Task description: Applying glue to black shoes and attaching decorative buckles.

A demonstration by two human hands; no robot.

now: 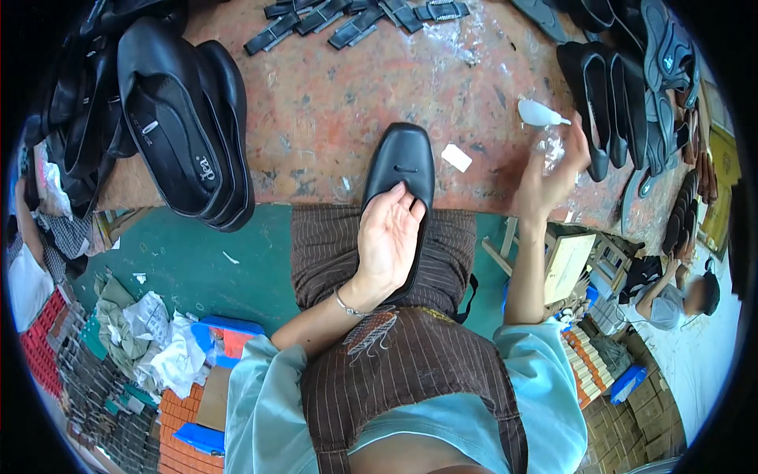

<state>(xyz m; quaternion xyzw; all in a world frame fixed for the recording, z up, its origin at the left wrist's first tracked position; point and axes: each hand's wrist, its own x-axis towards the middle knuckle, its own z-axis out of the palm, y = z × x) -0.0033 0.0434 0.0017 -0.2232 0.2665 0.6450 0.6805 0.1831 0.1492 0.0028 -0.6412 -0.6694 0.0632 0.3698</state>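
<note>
A smooth black square-toed shoe [401, 154] with a short slot across its top overhangs the worn, reddish-brown table's [316, 118] edge, heel mostly hidden. Over its opening, the palm-up left hand [388, 237] conceals its fingertips; I can't tell their grip. The blurred right hand [555, 178] spreads wide near a white teardrop-shaped bottle [539, 113].

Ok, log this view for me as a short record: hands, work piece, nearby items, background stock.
Left hand: palm up, fingers at the shoe's opening
Right hand: raised, fingers spread, beside the bottle; contact unclear
Work piece: black shoe, toe pointing away from the person, across the table edge
Nearby: white nozzle bottle; small white card, right of the shoe
Far edge: black bows
Left side: stacked black shoes
Surface: worn reddish table
</note>
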